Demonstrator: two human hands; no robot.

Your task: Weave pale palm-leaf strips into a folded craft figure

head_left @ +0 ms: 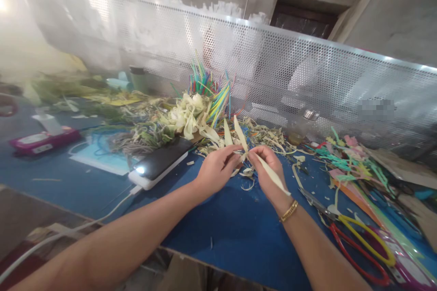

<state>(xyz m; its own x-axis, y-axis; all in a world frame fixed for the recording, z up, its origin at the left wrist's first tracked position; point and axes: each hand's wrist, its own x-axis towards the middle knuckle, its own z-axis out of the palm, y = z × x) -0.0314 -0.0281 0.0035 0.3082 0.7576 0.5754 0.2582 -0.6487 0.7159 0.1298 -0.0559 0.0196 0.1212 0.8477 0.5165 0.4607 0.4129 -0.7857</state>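
My left hand (215, 168) and my right hand (268, 168) meet over the blue table (218, 223), fingers pinched together. Both grip pale cream leaf strips (241, 138) that fan upward from the pinch. One long strip (273, 175) runs back along my right palm toward the wrist, which wears a gold bracelet (289, 211). Small curled scraps (247, 177) lie on the table just under the hands.
A heap of pale strips and coloured sticks (198, 109) lies behind the hands. A phone on a white power bank (159, 163) sits left, cable trailing. Scissors with red and yellow handles (355, 241) lie right, near coloured paper pieces (344, 159). A perforated metal screen (307, 77) backs the table.
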